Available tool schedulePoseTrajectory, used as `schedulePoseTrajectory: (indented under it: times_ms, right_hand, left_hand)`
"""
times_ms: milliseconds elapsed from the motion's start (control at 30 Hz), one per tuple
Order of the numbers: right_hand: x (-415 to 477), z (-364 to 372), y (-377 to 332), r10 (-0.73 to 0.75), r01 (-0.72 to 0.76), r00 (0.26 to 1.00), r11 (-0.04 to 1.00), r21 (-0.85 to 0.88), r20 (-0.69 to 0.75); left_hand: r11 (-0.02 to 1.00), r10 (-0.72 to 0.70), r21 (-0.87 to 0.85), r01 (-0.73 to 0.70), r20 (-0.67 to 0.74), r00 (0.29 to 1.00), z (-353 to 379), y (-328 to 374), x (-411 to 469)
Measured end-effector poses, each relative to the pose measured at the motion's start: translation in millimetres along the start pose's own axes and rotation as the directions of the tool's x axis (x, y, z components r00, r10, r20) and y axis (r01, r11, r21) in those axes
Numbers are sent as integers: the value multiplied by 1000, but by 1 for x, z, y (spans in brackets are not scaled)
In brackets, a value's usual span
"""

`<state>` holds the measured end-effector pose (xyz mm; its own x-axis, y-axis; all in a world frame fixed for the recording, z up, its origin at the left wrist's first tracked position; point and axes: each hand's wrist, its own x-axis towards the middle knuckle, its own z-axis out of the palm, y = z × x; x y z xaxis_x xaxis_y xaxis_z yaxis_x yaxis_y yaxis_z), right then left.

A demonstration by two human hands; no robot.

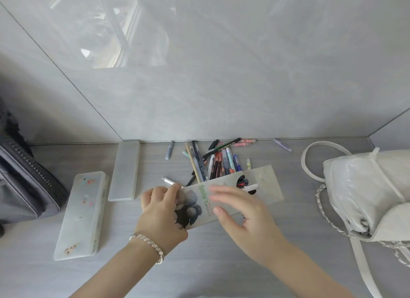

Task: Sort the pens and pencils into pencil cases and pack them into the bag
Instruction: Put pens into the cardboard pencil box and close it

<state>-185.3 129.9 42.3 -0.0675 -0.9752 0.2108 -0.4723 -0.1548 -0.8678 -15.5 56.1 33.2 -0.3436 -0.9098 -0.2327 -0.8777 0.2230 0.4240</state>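
Observation:
A translucent pencil case [264, 182] printed with "Smile" and a dark flower is tilted up off the table in the middle. My left hand [162, 211] grips its left end. My right hand [239, 211], blurred, lies over the case's front with fingers spread and straight. Pens show faintly inside its right part. Behind it lies a loose pile of pens and pencils [210, 162]. A frosted case with stickers [82, 215] lies flat at the left, and a plain frosted case [125, 171] lies beside it. A white quilted bag [363, 193] with a chain strap sits at the right.
A grey zipped bag [28, 186] stands at the far left edge. Stray pens lie along the wall: a blue one [169, 153], pink ones [245, 142] and a lilac one [282, 145]. A glossy grey wall closes the back of the table.

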Motion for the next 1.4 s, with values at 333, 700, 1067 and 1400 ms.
schedulePoseTrajectory:
  times_ms: [333, 700, 1067, 1400]
  right_hand:
    - [21, -44, 37, 230, -268, 961, 915, -302, -156]
    - [17, -53, 40, 284, -270, 958, 943, -192, 49]
    - [20, -63, 43, 467, -452, 883, 874, -179, 52]
    - [20, -28, 24, 460, -480, 842, 877, -3, -281]
  left_hand:
    - [998, 53, 45, -54, 3, 999, -5, -9, 5]
    - [999, 53, 10, -53, -21, 998, -6, -11, 9]
    - [999, 45, 26, -45, 12, 999, -13, -11, 8]
    - [1000, -8, -11, 8, -7, 1000, -10, -1, 7]
